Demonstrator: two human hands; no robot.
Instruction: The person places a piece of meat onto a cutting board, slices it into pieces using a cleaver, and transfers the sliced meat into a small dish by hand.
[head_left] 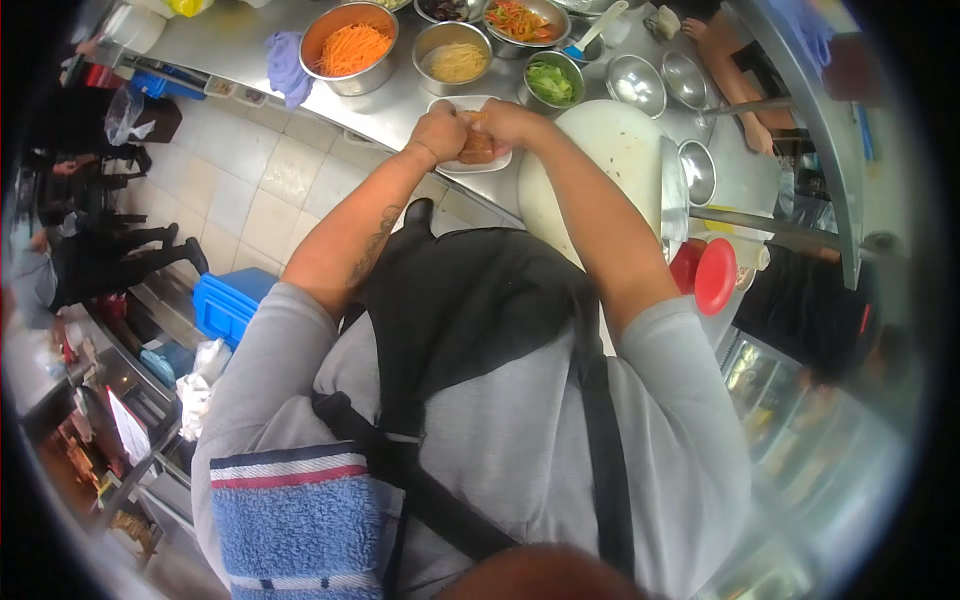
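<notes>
My left hand [438, 132] and my right hand [506, 124] close from both sides on a toasted brown piece of bread [478, 150]. It is held over a white plate [497, 165] at the counter's front edge. My fingers hide part of the bread, so I cannot tell whether it has a filling. Behind the plate is a steel bowl of pale yellow strips [458, 64]. Right of that stands a bowl of chopped green leaves [552, 82]. A round white cutting board [590, 160] lies under my right forearm.
A bowl of shredded carrot [350, 48] and a purple cloth [288, 68] are at the back left. Steel bowls [636, 84] and a blue-and-white brush [596, 28] stand at the back right. Another person's arm [735, 75] rests across the counter. A blue bin [232, 303] stands on the floor.
</notes>
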